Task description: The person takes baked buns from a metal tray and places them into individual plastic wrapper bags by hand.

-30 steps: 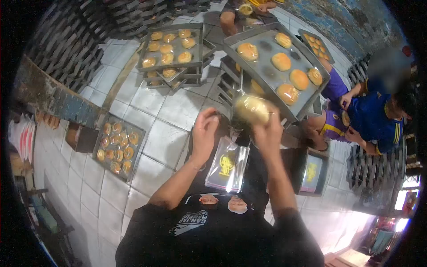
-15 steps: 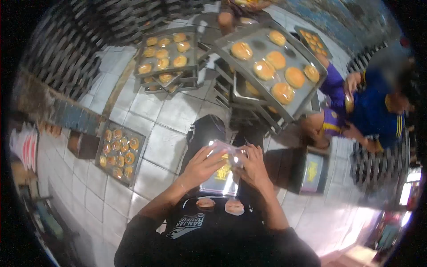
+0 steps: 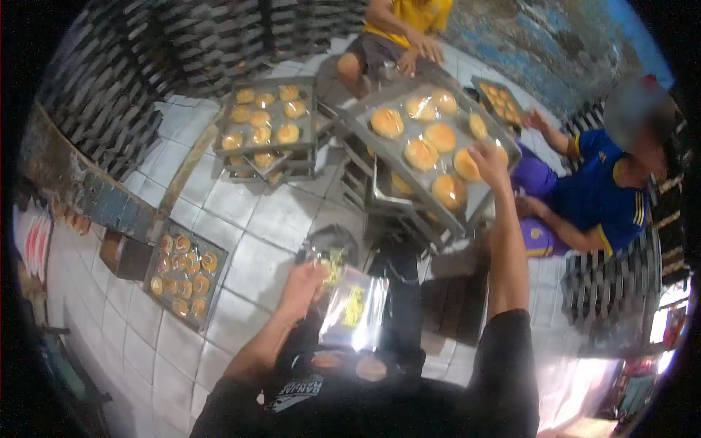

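My left hand (image 3: 301, 290) is above my left thigh, fingers closed on the edge of a clear plastic bag (image 3: 333, 264) with yellow print. Beside it on my lap lies a stack of similar printed plastic bags (image 3: 353, 309), shiny with reflections. My right arm stretches forward over the large metal tray (image 3: 477, 201) of round golden buns. There my right hand (image 3: 491, 166) has its fingers closed around a bun (image 3: 466, 164) near the tray's right side, partly covering it. Other buns, such as a glossy bun (image 3: 421, 155), lie around it.
A stack of trays (image 3: 314, 150) with buns stands ahead left. Another bun tray (image 3: 217, 276) sits on the tiled floor at left. A person in a yellow shirt (image 3: 409, 18) sits ahead; a person in a blue shirt (image 3: 595, 191) sits at right. A wooden box (image 3: 120, 254) is far left.
Both hands were together over a plastic bag on my lap. My right hand has gone forward to the buns; the left has moved left with a bag. The person ahead leans more into view.
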Action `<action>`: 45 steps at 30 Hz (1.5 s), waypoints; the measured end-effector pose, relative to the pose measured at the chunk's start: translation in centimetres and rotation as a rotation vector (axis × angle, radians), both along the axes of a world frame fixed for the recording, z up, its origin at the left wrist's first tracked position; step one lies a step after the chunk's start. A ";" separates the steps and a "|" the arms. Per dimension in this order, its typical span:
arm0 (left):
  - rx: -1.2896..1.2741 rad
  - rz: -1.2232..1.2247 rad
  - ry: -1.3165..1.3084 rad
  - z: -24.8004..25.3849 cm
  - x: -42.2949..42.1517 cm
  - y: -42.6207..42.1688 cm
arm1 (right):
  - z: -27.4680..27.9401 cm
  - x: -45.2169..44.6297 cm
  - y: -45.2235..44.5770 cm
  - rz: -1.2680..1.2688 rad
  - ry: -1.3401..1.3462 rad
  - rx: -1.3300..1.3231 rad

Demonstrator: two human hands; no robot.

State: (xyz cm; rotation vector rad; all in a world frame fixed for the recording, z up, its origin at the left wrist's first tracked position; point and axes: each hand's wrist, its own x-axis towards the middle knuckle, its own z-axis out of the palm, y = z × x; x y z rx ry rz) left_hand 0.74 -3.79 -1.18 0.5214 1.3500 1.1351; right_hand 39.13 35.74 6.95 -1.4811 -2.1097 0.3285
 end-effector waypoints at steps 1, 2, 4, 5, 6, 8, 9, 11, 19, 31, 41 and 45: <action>0.021 0.023 -0.003 -0.5 0.1 0.0 | -1.0 1.0 2.2 -0.034 -0.178 0.080; 0.036 0.048 -0.033 -1.0 0.3 -0.4 | -3.1 2.4 4.9 -0.017 -0.185 0.089; 0.051 0.069 -0.066 -0.1 0.8 -0.1 | -7.0 4.2 8.9 -0.205 -0.278 0.025; 0.037 0.081 -0.077 -0.4 0.9 0.2 | -7.2 3.8 8.9 -0.191 -0.291 0.014; 0.067 0.081 -0.081 -0.8 0.8 0.2 | -7.3 3.4 8.2 -0.209 -0.277 0.031; 0.043 0.063 -0.099 -0.8 0.5 0.4 | -5.8 3.4 7.6 -0.221 -0.276 -0.173; 0.025 0.056 -0.100 -0.9 0.4 0.5 | -4.2 3.2 6.1 -0.226 -0.279 -0.192; 0.078 0.087 -0.133 -1.0 0.5 0.9 | -0.7 1.9 2.4 -0.067 -0.356 -0.197; 0.116 0.173 -0.362 -3.1 0.0 2.0 | 4.2 -0.7 -10.3 -0.080 0.672 -0.139; 0.138 0.199 -0.607 1.7 1.0 9.3 | -0.7 -16.0 -33.7 0.564 0.254 0.176; 0.056 0.051 -0.730 4.2 2.8 6.3 | 0.1 -19.1 -33.0 0.385 0.196 0.372; 0.161 0.067 -0.883 -0.2 2.1 5.7 | -3.2 -22.0 -33.0 0.400 0.236 0.280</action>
